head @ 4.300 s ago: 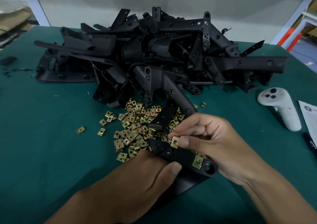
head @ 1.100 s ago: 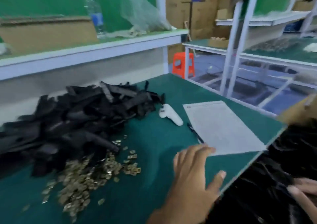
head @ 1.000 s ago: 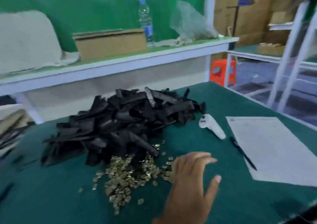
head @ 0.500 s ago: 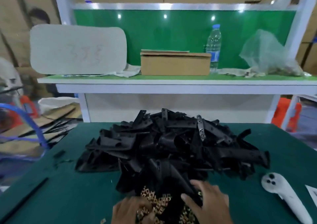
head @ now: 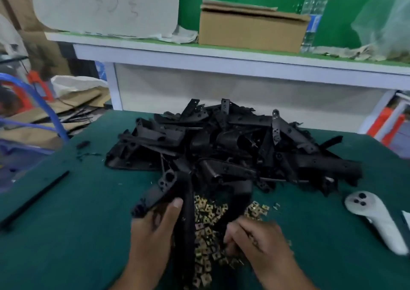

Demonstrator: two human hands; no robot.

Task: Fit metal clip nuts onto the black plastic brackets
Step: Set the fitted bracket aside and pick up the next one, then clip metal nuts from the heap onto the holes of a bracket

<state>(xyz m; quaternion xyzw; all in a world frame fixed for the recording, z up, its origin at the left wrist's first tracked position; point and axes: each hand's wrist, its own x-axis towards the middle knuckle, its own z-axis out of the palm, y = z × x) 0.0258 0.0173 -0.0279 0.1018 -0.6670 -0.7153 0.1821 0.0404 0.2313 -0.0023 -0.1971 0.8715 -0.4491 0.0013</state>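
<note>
A long black plastic bracket (head: 170,187) lies over the heap of brass-coloured clip nuts (head: 208,218), its far end reaching up to the big pile of black brackets (head: 233,152). My left hand (head: 153,229) grips this bracket near its middle, with the thumb pressed on top. My right hand (head: 255,238) is down on the right side of the clip nuts, its fingers curled into them. The fingertips are hidden and blurred, so I cannot tell whether they pinch a nut.
A white controller (head: 377,218) lies at the right, with a sheet of paper's corner (head: 406,216) beside it. A black strip (head: 33,198) lies at the table's left edge. Behind the table a shelf holds a cardboard box (head: 250,30) and a water bottle (head: 315,12).
My view swung from the right side back to the pile and tilted down. My left hand has taken hold of a bracket and my right hand has dropped into the clip nuts.
</note>
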